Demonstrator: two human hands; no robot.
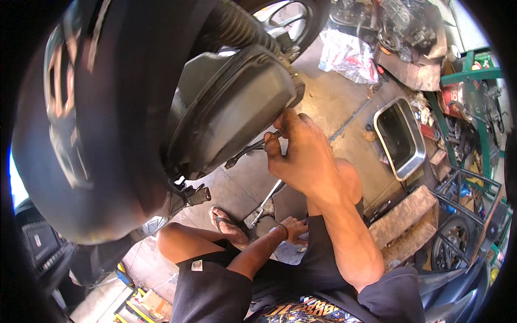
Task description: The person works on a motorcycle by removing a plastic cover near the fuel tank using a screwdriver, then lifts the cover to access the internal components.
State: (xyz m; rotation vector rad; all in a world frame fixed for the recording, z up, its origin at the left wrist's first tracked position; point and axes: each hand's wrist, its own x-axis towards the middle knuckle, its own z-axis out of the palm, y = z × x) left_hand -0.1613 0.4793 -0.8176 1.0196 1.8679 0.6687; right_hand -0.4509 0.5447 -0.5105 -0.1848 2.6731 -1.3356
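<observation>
A scooter (pixel 91 134) with dark body panels fills the left, its grey ribless engine side cover (pixel 237 102) facing me. My right hand (pixel 301 153) is raised at the cover's lower edge, thumb and fingers closed on the end of a dark, thin metal lever (pixel 246 153). The fingertips hide how the lever ends there. Lower down, my left hand (pixel 295 230) rests beside my right leg with fingers loosely stretched. Just left of it a shiny metal rod tool (pixel 266 203) slants over the floor. Part of that tool's lower end is unclear.
A silver-rimmed rectangular tray (pixel 399 139) stands on the tiled floor to the right. Behind it lie a clear plastic bag (pixel 349 56) and greasy engine parts (pixel 404 27) on cardboard. A wooden block (pixel 404 223) and a green metal rack (pixel 471 75) line the right side.
</observation>
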